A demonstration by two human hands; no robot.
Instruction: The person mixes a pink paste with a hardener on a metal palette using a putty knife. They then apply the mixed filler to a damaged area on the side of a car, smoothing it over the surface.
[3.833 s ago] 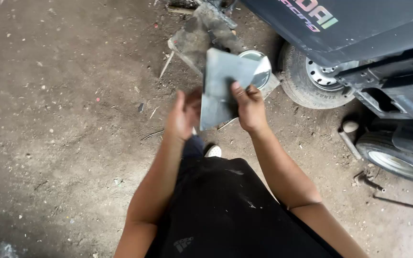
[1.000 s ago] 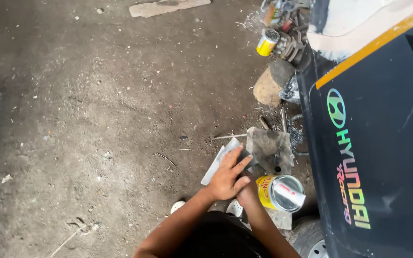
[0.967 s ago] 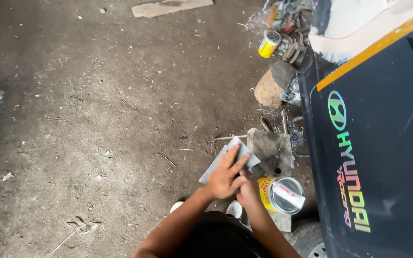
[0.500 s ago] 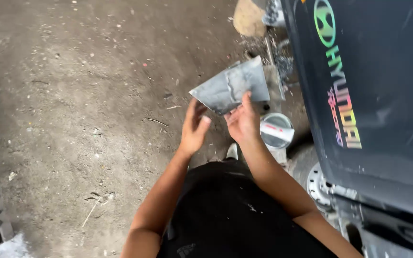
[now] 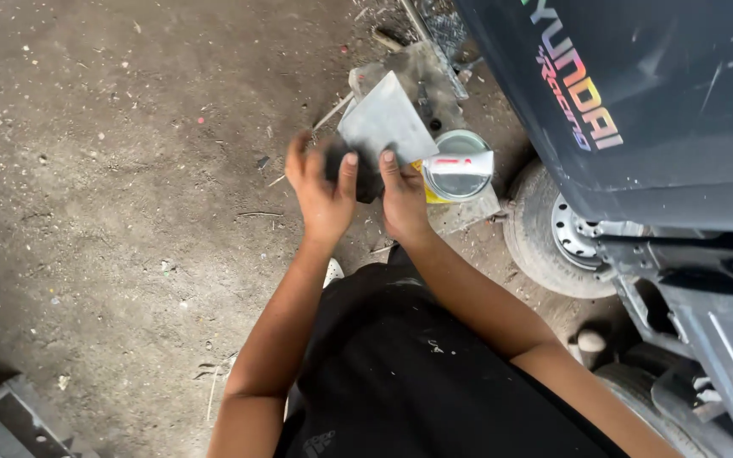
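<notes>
Sheet lowered; both hands (image 5: 358, 191) now hold flat grey sheet (image 5: 386, 123).

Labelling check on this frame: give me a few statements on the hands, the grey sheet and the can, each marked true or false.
1. Both hands, left hand and right hand, hold the grey sheet. True.
2. The open can is in the left hand. False: it sits on the ground to the right of the hands, beside the wheel.
3. A flat white tool lies across the can's top. True.
4. The sheet lies flat on the dirt floor. False: it is lifted off the ground, in the fingers.
5. The dark vehicle body is on the left of the view. False: it is on the right.
</notes>
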